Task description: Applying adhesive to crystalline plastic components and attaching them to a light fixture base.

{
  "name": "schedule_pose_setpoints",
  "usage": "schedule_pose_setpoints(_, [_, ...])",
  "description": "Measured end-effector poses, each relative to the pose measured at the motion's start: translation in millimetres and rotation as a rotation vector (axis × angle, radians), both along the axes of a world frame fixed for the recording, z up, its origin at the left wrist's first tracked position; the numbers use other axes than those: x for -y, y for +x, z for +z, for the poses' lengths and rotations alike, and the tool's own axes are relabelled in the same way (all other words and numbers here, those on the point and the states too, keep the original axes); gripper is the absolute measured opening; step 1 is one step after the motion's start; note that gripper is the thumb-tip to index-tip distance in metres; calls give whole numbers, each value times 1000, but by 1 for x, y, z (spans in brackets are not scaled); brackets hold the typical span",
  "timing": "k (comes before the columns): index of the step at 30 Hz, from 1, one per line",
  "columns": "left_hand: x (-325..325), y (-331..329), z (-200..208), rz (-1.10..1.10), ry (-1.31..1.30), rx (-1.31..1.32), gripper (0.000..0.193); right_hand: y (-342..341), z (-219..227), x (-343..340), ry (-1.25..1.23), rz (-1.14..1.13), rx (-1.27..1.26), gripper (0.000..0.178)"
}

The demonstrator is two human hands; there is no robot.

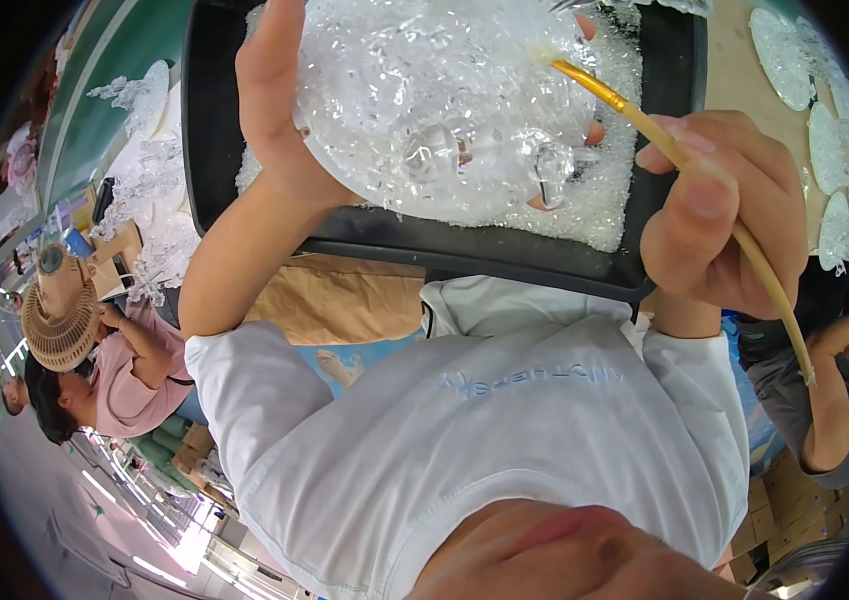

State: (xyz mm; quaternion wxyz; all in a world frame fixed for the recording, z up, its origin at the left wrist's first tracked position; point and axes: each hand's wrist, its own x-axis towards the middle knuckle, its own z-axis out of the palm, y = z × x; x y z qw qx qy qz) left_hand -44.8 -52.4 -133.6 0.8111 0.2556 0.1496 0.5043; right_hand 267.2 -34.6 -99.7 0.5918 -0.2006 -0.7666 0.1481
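My left hand (285,125) grips a white rounded piece (375,120) from its left edge and underneath, with fingertips showing at its right side. Clear shiny flakes and glassy drop-shaped bits cover its face. In my right hand (735,210) is a paintbrush (657,132) with a pale wooden handle and a golden ferrule. Its bristles touch the piece's surface near the upper right, where they blend into the flakes. Beneath the piece lies a black tray (505,262) with loose clear flakes (600,215) spread inside.
More white oval pieces with clear decorations (830,150) lie on the table at the right, and others (150,100) at the left. A tan fan (63,305) stands at the left near a person in pink (135,390). Another person's arm (830,385) shows at the right.
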Motion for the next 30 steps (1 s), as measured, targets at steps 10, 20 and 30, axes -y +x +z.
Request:
schedule_pose_setpoints(10, [5,4,1,26,-48,-25,84,3,4,-7,48,-10,142,17])
schedule_pose_setpoints(20, [15,-3,-16,131,-108,-68,86,0,1,-6,42,79,18,21])
schedule_pose_setpoints(30, [-11,54,9,-76,302,-184,91,21,-13,-28,-272,499,-642,32])
